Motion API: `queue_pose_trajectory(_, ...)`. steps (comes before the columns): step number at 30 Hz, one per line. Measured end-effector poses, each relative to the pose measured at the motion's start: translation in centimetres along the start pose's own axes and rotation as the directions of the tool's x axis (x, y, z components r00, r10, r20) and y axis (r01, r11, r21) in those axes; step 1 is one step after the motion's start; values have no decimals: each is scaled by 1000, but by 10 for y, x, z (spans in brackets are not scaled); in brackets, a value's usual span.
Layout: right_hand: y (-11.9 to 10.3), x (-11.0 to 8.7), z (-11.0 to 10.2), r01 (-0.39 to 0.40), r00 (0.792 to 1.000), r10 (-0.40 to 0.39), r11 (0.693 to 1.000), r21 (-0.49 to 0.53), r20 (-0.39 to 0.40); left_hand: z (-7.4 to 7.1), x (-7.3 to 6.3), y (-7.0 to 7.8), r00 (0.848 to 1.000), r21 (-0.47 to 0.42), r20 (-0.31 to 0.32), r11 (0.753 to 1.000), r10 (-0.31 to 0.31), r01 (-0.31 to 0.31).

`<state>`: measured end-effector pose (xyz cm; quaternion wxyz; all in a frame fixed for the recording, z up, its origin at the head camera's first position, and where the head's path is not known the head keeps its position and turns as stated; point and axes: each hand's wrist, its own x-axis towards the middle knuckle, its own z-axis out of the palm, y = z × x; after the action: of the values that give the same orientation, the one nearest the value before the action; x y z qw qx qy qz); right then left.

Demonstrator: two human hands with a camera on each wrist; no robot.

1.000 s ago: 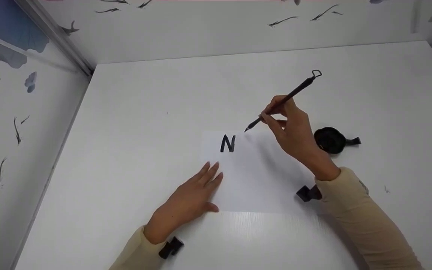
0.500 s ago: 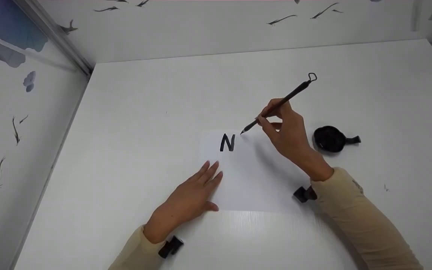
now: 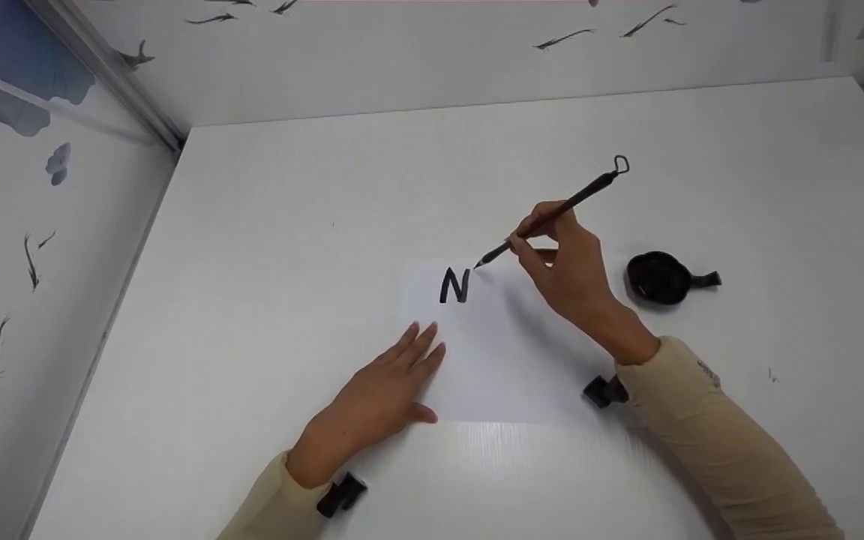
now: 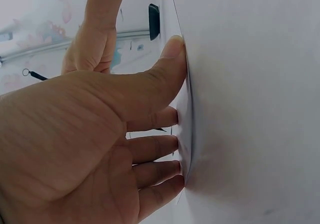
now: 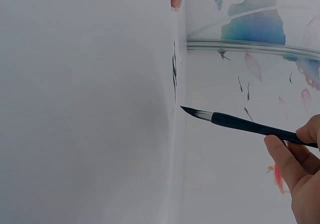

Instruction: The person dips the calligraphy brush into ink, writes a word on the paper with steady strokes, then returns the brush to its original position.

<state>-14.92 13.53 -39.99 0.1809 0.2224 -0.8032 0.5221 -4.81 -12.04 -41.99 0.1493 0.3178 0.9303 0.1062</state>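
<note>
Above the paper (image 3: 507,375), the right grip (image 3: 576,270) holds a brush (image 3: 589,191).

Smooth, matt paper (image 3: 507,367) lies under the left hand (image 3: 372,401), on a tabletop (image 3: 507,472) with a soft sheen. The right hand's (image 3: 574,277) brush (image 5: 240,124) has a smooth handle (the tip is fine hair); the dish (image 3: 657,277) beside that hand looks faintly glossy. Behind both, matt cloth sleeves (image 3: 709,427).

Beige sleeves (image 3: 724,435), black wrist cameras (image 3: 342,495)

A single black letter N (image 3: 457,286) (in thick strokes) stands on the white paper (image 3: 496,375).
</note>
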Motion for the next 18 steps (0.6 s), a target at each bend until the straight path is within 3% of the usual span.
queue_pose_trajectory(11,3,-2,2,17,1000,-16,998,-53,21,0,-1,1,1000,3,-8,1000,-8,8)
queue_pose_trajectory(18,4,-2,1,5,999,-4,999,-34,40,0,0,0,1000,3,5,1000,-5,5)
